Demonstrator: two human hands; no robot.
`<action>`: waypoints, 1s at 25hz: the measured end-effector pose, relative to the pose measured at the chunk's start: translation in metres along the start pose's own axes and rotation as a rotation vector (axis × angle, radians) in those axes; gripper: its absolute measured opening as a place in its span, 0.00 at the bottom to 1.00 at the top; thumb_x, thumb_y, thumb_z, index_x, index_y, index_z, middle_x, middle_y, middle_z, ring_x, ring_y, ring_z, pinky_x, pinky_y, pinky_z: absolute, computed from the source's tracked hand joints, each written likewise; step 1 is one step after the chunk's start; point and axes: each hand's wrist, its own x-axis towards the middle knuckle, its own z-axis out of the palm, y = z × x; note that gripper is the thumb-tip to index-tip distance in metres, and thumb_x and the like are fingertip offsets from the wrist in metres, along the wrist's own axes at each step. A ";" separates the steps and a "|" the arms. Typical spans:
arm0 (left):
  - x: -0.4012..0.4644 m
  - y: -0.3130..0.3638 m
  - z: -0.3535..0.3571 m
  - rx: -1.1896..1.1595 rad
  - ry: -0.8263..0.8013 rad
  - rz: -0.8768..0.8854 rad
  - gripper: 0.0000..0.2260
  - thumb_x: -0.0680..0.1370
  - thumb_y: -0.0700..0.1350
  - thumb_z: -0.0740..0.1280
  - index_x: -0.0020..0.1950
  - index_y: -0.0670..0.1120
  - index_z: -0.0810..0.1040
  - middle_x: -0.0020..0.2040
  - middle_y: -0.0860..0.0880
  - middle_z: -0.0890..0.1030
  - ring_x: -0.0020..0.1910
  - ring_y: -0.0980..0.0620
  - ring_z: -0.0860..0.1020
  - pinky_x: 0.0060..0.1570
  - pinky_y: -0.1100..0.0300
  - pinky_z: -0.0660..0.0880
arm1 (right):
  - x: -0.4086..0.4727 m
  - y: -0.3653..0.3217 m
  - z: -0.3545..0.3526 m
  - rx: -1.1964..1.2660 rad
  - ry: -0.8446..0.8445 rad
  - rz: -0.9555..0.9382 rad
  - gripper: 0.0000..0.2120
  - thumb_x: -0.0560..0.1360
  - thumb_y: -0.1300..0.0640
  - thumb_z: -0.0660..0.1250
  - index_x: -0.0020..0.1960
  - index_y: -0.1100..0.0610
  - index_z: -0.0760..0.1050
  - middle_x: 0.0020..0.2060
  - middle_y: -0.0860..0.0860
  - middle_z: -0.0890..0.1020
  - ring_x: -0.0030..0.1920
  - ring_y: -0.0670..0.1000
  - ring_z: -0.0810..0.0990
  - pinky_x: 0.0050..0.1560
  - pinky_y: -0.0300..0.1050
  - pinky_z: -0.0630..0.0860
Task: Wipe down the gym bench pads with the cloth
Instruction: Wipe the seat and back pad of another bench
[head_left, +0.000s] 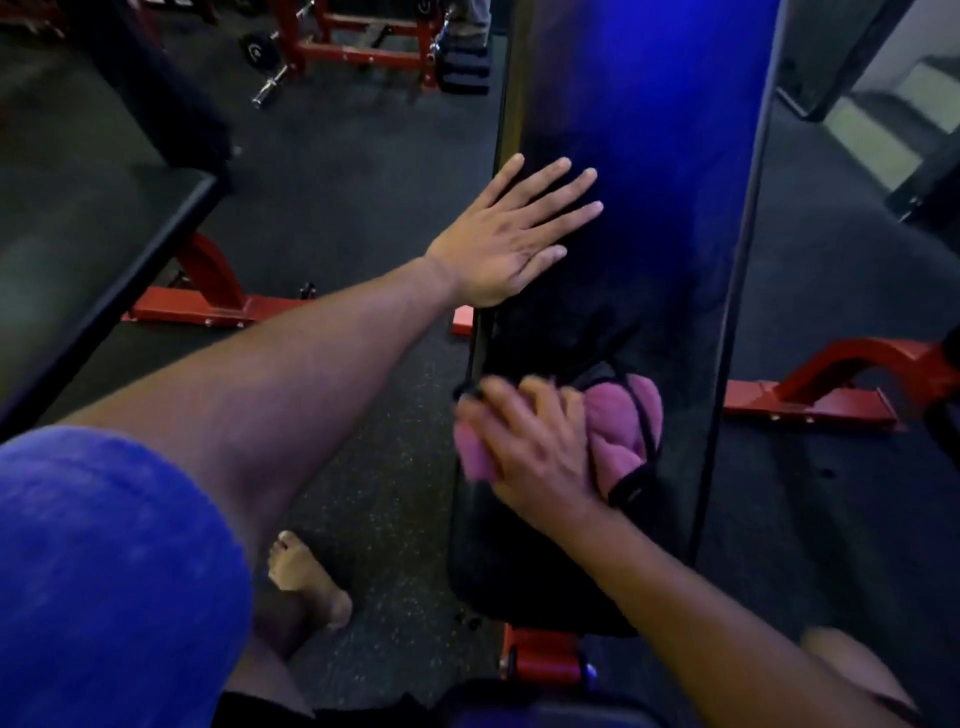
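Pink cloth (621, 436), bunched, lies on the lower part of the black bench pad (639, 218), pressed there by the right hand (535, 457), whose fingers curl over it and grip it; this hand is motion-blurred. Left hand (506, 244) rests flat on the pad's left edge further up, fingers straight and slightly spread, holding nothing. Blue light reflects along the upper pad. Red steel frame (821, 387) shows under the bench at both sides. Dark rubber floor (363, 467) surrounds it, with a bare foot (306, 577) at lower left.
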 end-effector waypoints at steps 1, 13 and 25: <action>0.002 0.002 -0.001 0.015 0.004 -0.005 0.24 0.89 0.54 0.48 0.86 0.52 0.55 0.86 0.48 0.55 0.85 0.45 0.51 0.82 0.41 0.46 | -0.020 0.011 -0.006 0.002 -0.028 -0.166 0.22 0.76 0.51 0.63 0.70 0.46 0.77 0.70 0.50 0.76 0.60 0.60 0.76 0.56 0.56 0.67; -0.004 0.010 0.000 -0.049 -0.015 -0.091 0.24 0.89 0.54 0.48 0.86 0.52 0.54 0.86 0.49 0.53 0.85 0.45 0.48 0.83 0.43 0.44 | -0.035 0.042 -0.014 0.057 -0.014 -0.300 0.16 0.84 0.51 0.60 0.68 0.45 0.79 0.69 0.49 0.79 0.61 0.59 0.76 0.58 0.56 0.67; -0.096 0.159 0.011 -0.299 0.055 -0.561 0.28 0.86 0.50 0.55 0.85 0.45 0.56 0.86 0.46 0.51 0.85 0.46 0.46 0.83 0.42 0.47 | -0.143 0.058 -0.065 0.133 0.081 0.405 0.28 0.70 0.53 0.72 0.69 0.47 0.74 0.66 0.50 0.77 0.59 0.59 0.77 0.57 0.60 0.72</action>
